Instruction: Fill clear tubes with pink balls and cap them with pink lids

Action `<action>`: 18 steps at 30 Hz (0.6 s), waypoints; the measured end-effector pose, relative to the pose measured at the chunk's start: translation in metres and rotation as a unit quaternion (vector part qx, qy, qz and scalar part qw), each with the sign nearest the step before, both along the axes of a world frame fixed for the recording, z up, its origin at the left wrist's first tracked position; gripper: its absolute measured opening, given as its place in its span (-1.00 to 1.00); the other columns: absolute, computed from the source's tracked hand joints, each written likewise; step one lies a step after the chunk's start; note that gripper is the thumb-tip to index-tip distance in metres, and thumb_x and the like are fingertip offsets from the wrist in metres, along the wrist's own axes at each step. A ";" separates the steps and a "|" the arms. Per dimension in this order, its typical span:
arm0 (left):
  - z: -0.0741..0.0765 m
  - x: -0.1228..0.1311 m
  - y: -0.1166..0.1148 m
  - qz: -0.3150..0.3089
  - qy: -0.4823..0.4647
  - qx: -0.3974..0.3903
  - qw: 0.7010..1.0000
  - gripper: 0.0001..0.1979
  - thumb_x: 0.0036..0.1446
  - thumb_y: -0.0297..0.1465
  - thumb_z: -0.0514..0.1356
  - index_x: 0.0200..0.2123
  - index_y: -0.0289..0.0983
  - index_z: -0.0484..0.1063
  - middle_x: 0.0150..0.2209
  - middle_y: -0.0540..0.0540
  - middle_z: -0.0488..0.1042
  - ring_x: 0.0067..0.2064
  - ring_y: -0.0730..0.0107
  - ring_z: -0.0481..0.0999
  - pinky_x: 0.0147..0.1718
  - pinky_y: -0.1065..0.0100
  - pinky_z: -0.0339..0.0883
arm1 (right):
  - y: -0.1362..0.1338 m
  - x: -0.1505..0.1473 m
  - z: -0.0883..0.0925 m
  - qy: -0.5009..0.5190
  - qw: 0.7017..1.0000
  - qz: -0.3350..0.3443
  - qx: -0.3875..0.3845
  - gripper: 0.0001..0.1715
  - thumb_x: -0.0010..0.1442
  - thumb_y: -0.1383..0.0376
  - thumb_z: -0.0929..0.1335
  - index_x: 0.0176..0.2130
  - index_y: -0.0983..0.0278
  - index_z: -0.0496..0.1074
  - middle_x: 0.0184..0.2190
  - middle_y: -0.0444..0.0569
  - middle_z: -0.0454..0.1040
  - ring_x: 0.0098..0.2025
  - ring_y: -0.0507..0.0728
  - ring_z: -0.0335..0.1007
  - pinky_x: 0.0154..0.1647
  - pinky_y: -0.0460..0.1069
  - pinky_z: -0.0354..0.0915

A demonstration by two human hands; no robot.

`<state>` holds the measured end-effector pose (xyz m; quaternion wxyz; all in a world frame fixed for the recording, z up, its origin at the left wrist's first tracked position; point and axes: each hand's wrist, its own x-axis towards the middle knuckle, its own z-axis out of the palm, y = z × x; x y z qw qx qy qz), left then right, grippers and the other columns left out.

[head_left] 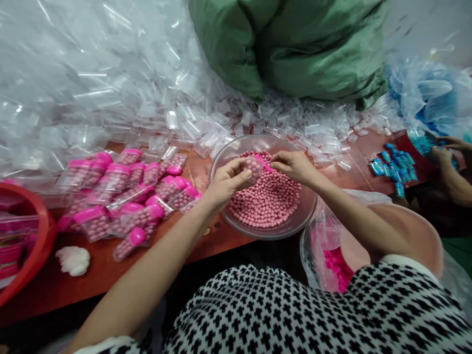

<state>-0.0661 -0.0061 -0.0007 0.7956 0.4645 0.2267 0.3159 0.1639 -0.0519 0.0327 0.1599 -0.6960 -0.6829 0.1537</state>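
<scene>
My left hand (231,181) is closed around a small clear plastic bottle (254,167) filled with pink balls, held tilted over a bowl. At the bottle's mouth is a bright pink cap (264,162), pinched by the fingers of my right hand (291,165). Whether the cap sits fully on the mouth, I cannot tell. Below both hands stands a clear round bowl (309,211) holding a heap of loose pink balls (263,209). To the left lie several filled bottles with pink caps (114,182), piled on the red-brown table (236,236).
Empty clear bottles (324,130) are heaped along the back, under a green sack (317,54). A red basin (42,231) and a white wad (73,260) lie left. At right are a bag of pink caps (337,268), blue-filled bottles (396,167) and another person's hands (450,152).
</scene>
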 end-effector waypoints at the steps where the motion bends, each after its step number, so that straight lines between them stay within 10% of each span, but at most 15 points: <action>1: 0.000 0.000 -0.001 0.010 -0.003 0.004 1.000 -0.45 -0.10 -0.14 0.53 -0.09 -0.29 0.53 -0.12 -0.14 0.60 -0.12 0.29 0.62 -0.07 0.25 0.54 | 0.009 -0.004 -0.002 -0.032 0.999 -0.004 -0.016 -0.73 0.31 0.19 0.36 -0.18 0.29 0.61 -0.25 0.02 0.67 -0.25 0.13 0.52 -0.22 -0.04 0.24; 9: -0.009 0.004 -0.001 0.113 0.009 0.034 0.993 -0.41 -0.11 -0.06 0.52 -0.12 -0.29 0.48 -0.14 -0.14 0.63 -0.14 0.29 0.63 -0.13 0.27 0.57 | 0.052 -0.030 -0.021 -0.174 0.977 -0.039 -0.118 -0.59 0.38 0.17 0.27 0.04 0.31 0.54 0.03 0.28 0.60 0.00 0.37 0.55 -0.11 0.08 0.31; 18: -0.004 0.003 -0.005 0.107 0.048 0.055 0.992 -0.48 -0.14 -0.16 0.50 -0.17 -0.32 0.51 -0.18 -0.12 0.61 -0.20 0.34 0.59 -0.16 0.28 0.55 | 0.043 -0.008 -0.028 0.042 0.999 0.001 -0.030 -0.77 0.13 0.23 0.46 -0.23 0.32 0.51 -0.30 0.00 0.60 -0.27 0.12 0.47 -0.23 -0.04 0.30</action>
